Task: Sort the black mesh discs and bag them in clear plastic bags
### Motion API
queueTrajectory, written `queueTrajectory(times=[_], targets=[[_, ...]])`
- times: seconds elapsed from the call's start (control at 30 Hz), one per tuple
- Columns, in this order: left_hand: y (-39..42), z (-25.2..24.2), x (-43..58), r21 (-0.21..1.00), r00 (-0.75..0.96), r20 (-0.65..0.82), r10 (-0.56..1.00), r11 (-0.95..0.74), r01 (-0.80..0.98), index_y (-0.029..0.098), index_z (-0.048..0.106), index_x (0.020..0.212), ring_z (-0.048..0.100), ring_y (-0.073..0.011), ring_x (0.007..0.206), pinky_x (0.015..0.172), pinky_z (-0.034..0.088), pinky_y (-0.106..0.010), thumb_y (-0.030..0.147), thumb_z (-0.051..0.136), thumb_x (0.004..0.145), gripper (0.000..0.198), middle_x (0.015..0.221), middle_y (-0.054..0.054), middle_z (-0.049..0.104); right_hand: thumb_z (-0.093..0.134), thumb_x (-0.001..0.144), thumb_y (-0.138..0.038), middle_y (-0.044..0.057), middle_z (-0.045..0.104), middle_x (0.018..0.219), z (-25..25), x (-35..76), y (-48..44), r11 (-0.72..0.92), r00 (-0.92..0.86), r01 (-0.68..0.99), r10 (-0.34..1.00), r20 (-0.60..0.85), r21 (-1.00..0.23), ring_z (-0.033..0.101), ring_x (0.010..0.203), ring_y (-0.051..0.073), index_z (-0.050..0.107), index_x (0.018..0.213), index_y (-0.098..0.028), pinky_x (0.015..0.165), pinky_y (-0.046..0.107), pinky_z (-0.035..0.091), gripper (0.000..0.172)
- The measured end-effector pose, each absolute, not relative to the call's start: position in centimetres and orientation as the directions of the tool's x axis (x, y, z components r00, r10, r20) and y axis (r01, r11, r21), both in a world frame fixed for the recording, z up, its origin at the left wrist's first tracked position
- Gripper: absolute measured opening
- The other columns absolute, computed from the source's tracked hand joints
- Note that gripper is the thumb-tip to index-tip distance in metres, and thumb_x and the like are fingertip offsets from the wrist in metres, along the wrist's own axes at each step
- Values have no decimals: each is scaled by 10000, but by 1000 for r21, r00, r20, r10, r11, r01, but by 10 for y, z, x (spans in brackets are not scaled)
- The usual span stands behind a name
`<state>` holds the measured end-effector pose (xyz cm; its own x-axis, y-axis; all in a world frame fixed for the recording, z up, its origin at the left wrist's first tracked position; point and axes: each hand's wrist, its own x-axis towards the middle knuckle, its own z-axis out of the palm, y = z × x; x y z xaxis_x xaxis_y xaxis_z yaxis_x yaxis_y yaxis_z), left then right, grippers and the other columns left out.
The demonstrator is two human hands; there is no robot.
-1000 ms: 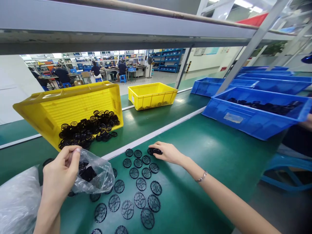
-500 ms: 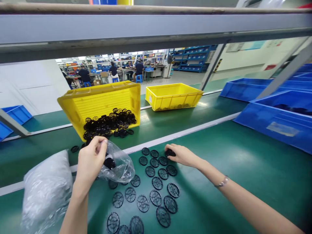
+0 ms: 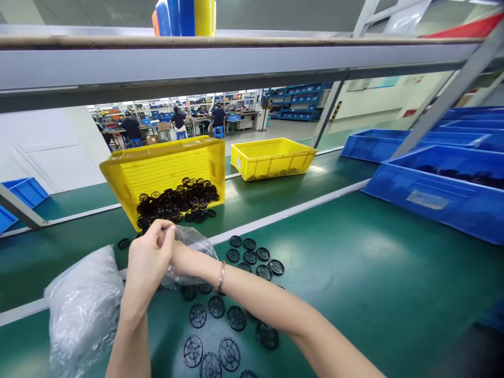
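Note:
My left hand [image 3: 147, 261] is closed, pinching the rim of a small clear plastic bag [image 3: 192, 241] above the green table. My right hand [image 3: 181, 261] has reached across to that bag; its fingers are hidden behind my left hand and the plastic. Several round black grille discs [image 3: 252, 257] lie flat on the table to the right of and below the bag. A tipped yellow bin [image 3: 165, 168] behind the bag spills many more black discs [image 3: 177, 202].
A bundle of clear plastic bags [image 3: 84, 304] lies at the left. A second yellow bin [image 3: 271, 156] stands further back. Blue bins [image 3: 433, 194] line the right side. A metal shelf rail [image 3: 236, 58] runs overhead. People sit at benches far behind.
My right hand left the discs at the right of the pile and moved left to the bag held by my left hand. The view shifted slightly right.

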<state>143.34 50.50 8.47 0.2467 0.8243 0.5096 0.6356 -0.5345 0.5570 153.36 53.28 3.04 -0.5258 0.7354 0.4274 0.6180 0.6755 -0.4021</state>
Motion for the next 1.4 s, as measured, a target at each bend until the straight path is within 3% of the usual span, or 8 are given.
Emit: queueTrajectory(times=[0.17, 0.3, 0.43, 0.53, 0.67, 0.87, 1.0, 1.4], targets=[[521, 85, 1422, 576, 185, 528, 829, -510, 638, 229, 674, 932, 548, -135, 571, 602, 401, -236, 397, 531, 901, 223, 618, 43, 607, 564, 931, -194, 96, 645, 1198, 48, 1576, 493, 682, -473, 623, 719, 509, -384, 609, 1094, 239, 583, 1210, -172, 956, 388, 522, 281], [524, 86, 1417, 571, 131, 554, 822, -490, 659, 227, 675, 905, 454, -126, 513, 569, 376, -233, 423, 534, 899, 241, 532, 62, 501, 414, 1007, -215, 69, 651, 1129, 42, 1678, 426, 487, -195, 764, 800, 567, -423, 613, 1049, 194, 631, 1178, -223, 936, 370, 518, 276], [523, 86, 1420, 583, 125, 541, 832, -477, 658, 237, 677, 917, 454, -122, 528, 568, 371, -229, 445, 538, 894, 251, 567, 56, 547, 357, 1015, -289, 109, 596, 1131, -16, 1767, 374, 102, 16, 927, 951, 309, -362, 614, 951, 233, 610, 1244, -239, 823, 418, 538, 345], [523, 84, 1424, 573, 139, 530, 836, -474, 668, 243, 680, 922, 501, -125, 565, 583, 377, -230, 451, 535, 893, 256, 598, 48, 581, 452, 988, -371, 120, 562, 1210, -60, 1792, 346, 38, 12, 941, 989, 148, -336, 586, 1054, 265, 581, 1213, -237, 873, 444, 529, 292], [523, 83, 1427, 564, 147, 530, 835, -476, 674, 245, 684, 928, 524, -127, 585, 600, 390, -232, 450, 537, 890, 255, 614, 45, 597, 484, 965, -387, 94, 590, 1030, -76, 1785, 323, -55, 102, 937, 988, 119, -346, 593, 913, 246, 557, 1052, -205, 817, 423, 532, 214], [522, 82, 1429, 543, 143, 554, 820, -486, 684, 243, 685, 918, 468, -122, 530, 588, 389, -238, 449, 542, 886, 253, 568, 53, 551, 488, 957, -298, 93, 560, 1194, -64, 1760, 305, 117, -86, 910, 992, 97, -397, 618, 924, 214, 538, 1329, -296, 837, 388, 541, 376], [522, 82, 1430, 547, 146, 554, 820, -491, 679, 246, 687, 925, 464, -115, 532, 593, 383, -231, 434, 544, 888, 239, 567, 59, 545, 525, 927, -266, 98, 573, 1182, -65, 1757, 299, 123, -104, 896, 992, 68, -427, 584, 1059, 252, 581, 1224, -260, 880, 406, 535, 303], [519, 83, 1433, 554, 161, 538, 827, -491, 672, 246, 686, 923, 539, -121, 601, 615, 396, -222, 422, 550, 887, 226, 646, 46, 633, 572, 828, -168, 102, 583, 1103, -71, 1719, 289, 95, -86, 911, 995, 40, -402, 594, 969, 244, 576, 1111, -205, 778, 367, 532, 286]])
